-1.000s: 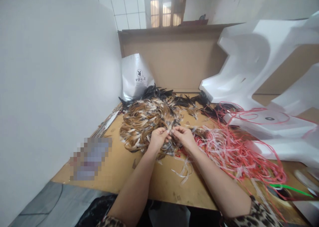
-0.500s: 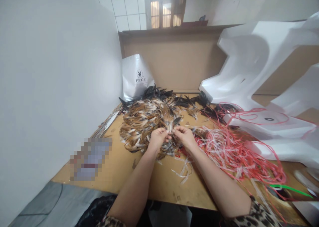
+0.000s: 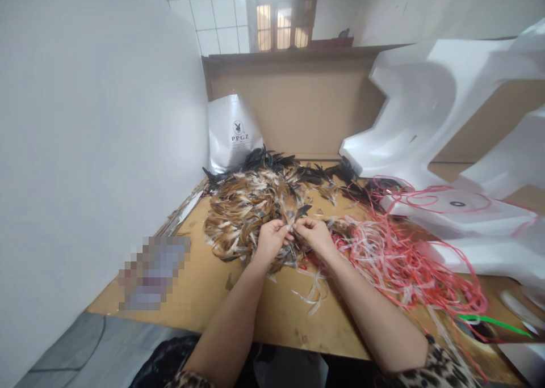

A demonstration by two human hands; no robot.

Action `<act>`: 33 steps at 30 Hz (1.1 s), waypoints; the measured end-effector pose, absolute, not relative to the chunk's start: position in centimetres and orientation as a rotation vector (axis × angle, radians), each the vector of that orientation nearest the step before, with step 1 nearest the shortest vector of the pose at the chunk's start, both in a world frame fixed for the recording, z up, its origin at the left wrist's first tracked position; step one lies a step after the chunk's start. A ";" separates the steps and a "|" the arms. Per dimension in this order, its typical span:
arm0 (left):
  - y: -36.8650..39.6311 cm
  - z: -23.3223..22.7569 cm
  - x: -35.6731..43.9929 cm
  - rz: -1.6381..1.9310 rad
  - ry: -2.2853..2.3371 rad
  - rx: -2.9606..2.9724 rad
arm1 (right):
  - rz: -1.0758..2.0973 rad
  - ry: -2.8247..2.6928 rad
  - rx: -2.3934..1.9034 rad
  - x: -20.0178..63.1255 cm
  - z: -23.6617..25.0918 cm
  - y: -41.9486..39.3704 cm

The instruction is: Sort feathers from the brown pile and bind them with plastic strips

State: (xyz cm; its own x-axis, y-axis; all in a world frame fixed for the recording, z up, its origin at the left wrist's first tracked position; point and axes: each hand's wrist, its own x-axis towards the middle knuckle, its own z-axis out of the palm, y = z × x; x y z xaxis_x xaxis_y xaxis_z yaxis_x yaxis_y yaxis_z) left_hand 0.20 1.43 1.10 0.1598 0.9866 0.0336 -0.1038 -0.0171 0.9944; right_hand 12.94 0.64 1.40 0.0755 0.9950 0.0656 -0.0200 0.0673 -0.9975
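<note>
A big heap of brown and cream feathers (image 3: 238, 206) lies on the tan tabletop (image 3: 213, 314), with black feathers along its far side. At its near right edge, my left hand (image 3: 271, 241) and my right hand (image 3: 315, 235) meet with fingertips pinched. Between them they hold the base of a small feather bunch (image 3: 290, 207), fanning away from me with a dark tip on its right. The exact grip point is partly covered by my fingers. Right of my right hand spreads a tangle of red and white plastic strips (image 3: 392, 257).
A silver printed bag (image 3: 235, 133) stands behind the heap, against cardboard (image 3: 298, 104). White foam pieces (image 3: 417, 110) rise at the right. A green strip (image 3: 496, 324) lies by a tape roll (image 3: 477, 331) near the front right. A white wall (image 3: 106, 121) borders the left.
Both hands stay in nearly the same spot, still pinching the feather bunch. The fingers have shifted slightly around its base. Everything else looks unmoved.
</note>
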 end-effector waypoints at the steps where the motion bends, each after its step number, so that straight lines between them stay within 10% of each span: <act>1: 1.4 1.1 0.2 1.148 1.009 1.219 | 1.130 -1.163 -1.180 12.9 1.4 0.6; 33: 1.5 1.7 -0.5 1.012 0.867 0.947 | 0.924 -1.342 -1.162 13.4 1.1 0.7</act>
